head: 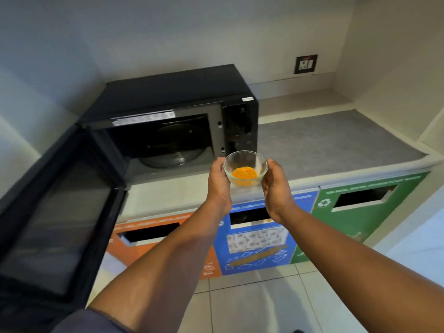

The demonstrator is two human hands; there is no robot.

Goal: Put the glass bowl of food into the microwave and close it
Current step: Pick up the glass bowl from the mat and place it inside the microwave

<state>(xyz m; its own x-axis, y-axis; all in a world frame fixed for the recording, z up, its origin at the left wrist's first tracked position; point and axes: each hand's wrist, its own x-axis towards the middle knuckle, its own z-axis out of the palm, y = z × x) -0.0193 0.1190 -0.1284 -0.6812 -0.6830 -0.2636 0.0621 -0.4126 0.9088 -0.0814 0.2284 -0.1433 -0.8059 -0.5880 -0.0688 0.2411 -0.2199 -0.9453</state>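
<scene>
A small clear glass bowl (245, 169) with orange-yellow food in its bottom is held in the air between both hands. My left hand (218, 183) cups its left side and my right hand (276, 186) cups its right side. The bowl hangs over the counter's front edge, just right of the black microwave (173, 97). The microwave's door (55, 212) is swung wide open to the left. Inside the cavity a round glass turntable (171, 155) is visible with nothing on it.
The grey counter (336, 140) stretches to the right of the microwave. A wall socket (305, 64) sits on the back wall. Below the counter are orange (153, 233), blue (254, 241) and green (360, 205) waste bin fronts with slots. White floor tiles lie underneath.
</scene>
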